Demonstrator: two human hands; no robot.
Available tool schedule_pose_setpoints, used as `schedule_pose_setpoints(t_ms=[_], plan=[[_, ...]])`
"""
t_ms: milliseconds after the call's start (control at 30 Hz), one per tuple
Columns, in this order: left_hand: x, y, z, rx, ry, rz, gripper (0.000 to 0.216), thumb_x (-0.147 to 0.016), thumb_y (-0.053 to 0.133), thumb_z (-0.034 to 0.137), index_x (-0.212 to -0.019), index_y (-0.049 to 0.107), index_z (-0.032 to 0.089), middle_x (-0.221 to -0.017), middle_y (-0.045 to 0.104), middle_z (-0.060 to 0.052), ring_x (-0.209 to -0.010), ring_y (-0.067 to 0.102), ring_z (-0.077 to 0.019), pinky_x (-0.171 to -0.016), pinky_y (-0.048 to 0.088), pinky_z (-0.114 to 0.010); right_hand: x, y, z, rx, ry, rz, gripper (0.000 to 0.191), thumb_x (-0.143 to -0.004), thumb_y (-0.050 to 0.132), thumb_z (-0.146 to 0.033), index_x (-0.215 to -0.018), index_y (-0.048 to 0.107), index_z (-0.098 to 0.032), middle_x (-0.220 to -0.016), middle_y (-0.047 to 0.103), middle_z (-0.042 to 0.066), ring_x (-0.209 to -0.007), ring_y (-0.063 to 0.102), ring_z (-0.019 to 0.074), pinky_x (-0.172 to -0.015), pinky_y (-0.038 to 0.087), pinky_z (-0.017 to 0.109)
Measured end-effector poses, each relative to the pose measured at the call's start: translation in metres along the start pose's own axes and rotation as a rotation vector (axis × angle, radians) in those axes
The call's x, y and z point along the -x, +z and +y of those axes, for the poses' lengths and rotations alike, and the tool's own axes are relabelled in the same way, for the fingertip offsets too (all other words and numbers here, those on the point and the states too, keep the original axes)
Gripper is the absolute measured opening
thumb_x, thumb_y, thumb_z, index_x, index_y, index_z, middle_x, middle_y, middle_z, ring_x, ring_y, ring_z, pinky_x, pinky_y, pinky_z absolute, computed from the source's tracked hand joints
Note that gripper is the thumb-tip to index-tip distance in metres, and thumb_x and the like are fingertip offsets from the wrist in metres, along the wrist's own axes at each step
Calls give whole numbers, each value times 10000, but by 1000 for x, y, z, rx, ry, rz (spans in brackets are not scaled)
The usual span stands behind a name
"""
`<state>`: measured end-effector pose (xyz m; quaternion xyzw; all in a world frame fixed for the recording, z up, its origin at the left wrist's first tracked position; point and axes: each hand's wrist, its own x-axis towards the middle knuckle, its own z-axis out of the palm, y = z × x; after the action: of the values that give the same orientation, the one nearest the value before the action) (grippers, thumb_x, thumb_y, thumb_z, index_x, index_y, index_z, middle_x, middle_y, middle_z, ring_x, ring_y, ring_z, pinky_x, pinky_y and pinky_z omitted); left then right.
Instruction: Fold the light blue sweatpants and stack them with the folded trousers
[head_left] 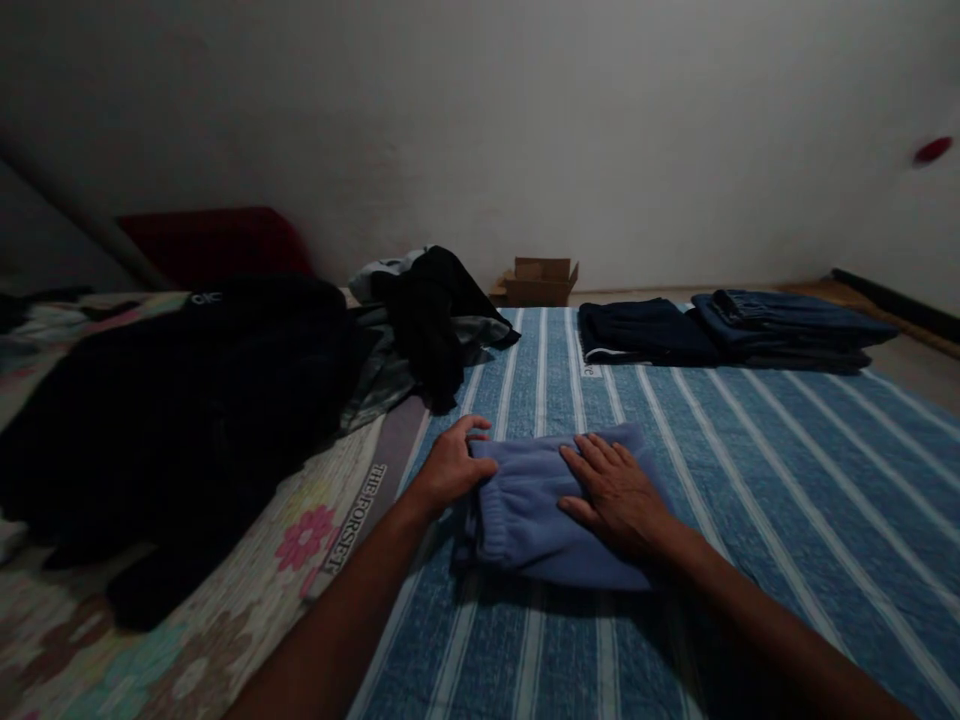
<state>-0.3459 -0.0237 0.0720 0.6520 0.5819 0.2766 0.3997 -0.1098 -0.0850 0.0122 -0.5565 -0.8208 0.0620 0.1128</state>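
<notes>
A pair of periwinkle-blue pants (532,500) with a gathered elastic waistband lies folded into a compact bundle on the striped cloth. My left hand (453,465) is at the bundle's far left corner, its thumb against the waistband edge and its fingers curved apart from the thumb. Flat on top of the folded pants rests my right hand (619,495), palm down with fingers stretched out. Dark fabric shows beneath the waistband end; whether it is shadow or another layer I cannot tell.
Dark garments (187,420) are heaped on the left over a floral sheet (202,660). Black and grey clothes (431,320) lie crumpled behind. Folded dark pants (645,332) and stacked jeans (787,325) sit at the back right of the blue striped cloth (750,480). An open cardboard box (538,285) stands by the wall.
</notes>
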Motion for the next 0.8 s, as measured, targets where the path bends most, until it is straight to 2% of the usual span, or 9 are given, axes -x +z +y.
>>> schedule_pose_setpoints(t_ms=[133, 300, 367, 467, 567, 667, 733, 800], plan=[[-7, 3, -1, -50, 67, 31, 393, -537, 562, 139, -930, 567, 157, -1007, 637, -73, -969, 610, -227, -684, 494, -272, 1, -2, 0, 2, -19, 9, 761, -860, 354, -680, -1419, 380, -166, -1459, 377, 170, -1352, 294, 356, -1067, 260, 540], [-11, 8, -5, -222, 33, 45, 286, -550, 532, 111, -828, 592, 145, -882, 650, -60, -855, 615, -227, -725, 476, -310, 1, -6, -1, -10, -15, -13, 851, -817, 333, -748, -1417, 381, -146, -1451, 375, 194, -1334, 309, 385, -1048, 283, 553], [-5, 9, -2, -262, 40, 96, 296, -588, 533, 129, -878, 591, 146, -933, 641, -71, -910, 600, -242, -791, 465, -336, 1, -6, -2, -7, -11, -15, 863, -815, 315, -756, -1416, 382, -140, -1451, 374, 197, -1334, 310, 387, -1051, 278, 551], [13, 9, 6, -360, 88, 240, 249, -685, 538, 203, -927, 579, 156, -1031, 611, -95, -1008, 569, -251, -884, 436, -351, 2, -6, -2, -7, -12, -2, 855, -822, 312, -750, -1413, 389, -138, -1446, 381, 199, -1326, 321, 389, -1044, 283, 550], [39, 8, 8, -362, 99, 323, 162, -766, 529, 315, -866, 574, 195, -938, 627, -54, -936, 598, -220, -862, 459, -329, 2, -5, -2, -12, -9, 14, 817, -837, 318, -730, -1410, 396, -153, -1439, 395, 189, -1319, 336, 379, -1035, 293, 550], [66, 8, 2, -203, 66, 215, 209, -785, 534, 404, -833, 578, 205, -814, 638, -21, -815, 621, -199, -784, 495, -314, 2, -3, -1, -9, 2, 12, 798, -849, 299, -720, -1412, 395, -163, -1443, 394, 179, -1325, 331, 375, -1041, 286, 545], [81, 9, -6, -120, 67, 133, 268, -769, 564, 435, -892, 598, 200, -869, 660, -33, -840, 630, -207, -779, 506, -317, 1, -1, 0, -4, 3, 6, 799, -853, 288, -718, -1413, 394, -158, -1441, 395, 181, -1330, 323, 377, -1042, 283, 541], [91, 10, -15, -75, 73, 109, 320, -751, 587, 442, -958, 611, 199, -966, 673, -49, -914, 631, -225, -818, 506, -331, 1, 0, 1, -4, -6, 8, 790, -859, 288, -709, -1412, 394, -155, -1437, 398, 186, -1331, 322, 375, -1037, 288, 540]])
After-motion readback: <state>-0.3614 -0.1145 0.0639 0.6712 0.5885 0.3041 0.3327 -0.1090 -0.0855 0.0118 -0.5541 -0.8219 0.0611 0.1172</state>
